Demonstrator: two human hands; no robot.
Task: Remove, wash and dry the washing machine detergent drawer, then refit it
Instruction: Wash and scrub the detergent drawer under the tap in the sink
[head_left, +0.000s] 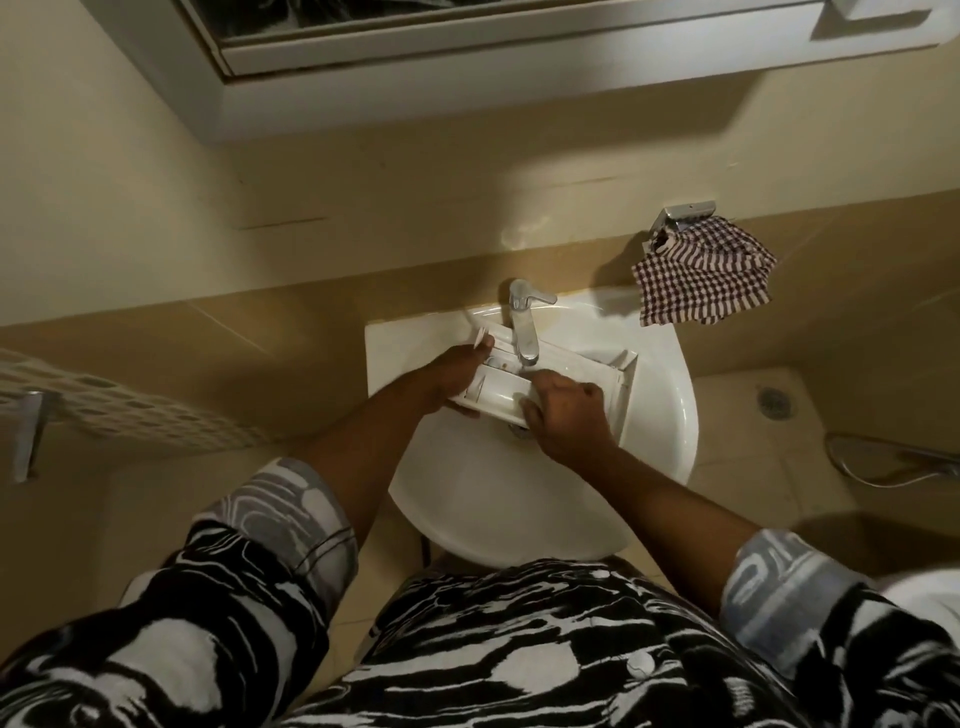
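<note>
The left hand (457, 375) grips the left end of the white detergent drawer (500, 385), its fingers curled round the edge. The right hand (567, 411) holds the near side of the drawer toward its right end, fingers bent over the wall. Between them the drawer hangs over the far part of the white sink (519, 519), open side up, long side running left to right, directly under the spout of the chrome tap (522, 326). I cannot tell whether water is running. On the wall to the right of the tap, a checked cloth (702, 276) hangs from a metal holder (681, 214). A white perforated basket (130, 411) sits at the left, and a floor drain (774, 402) shows at the right.
</note>
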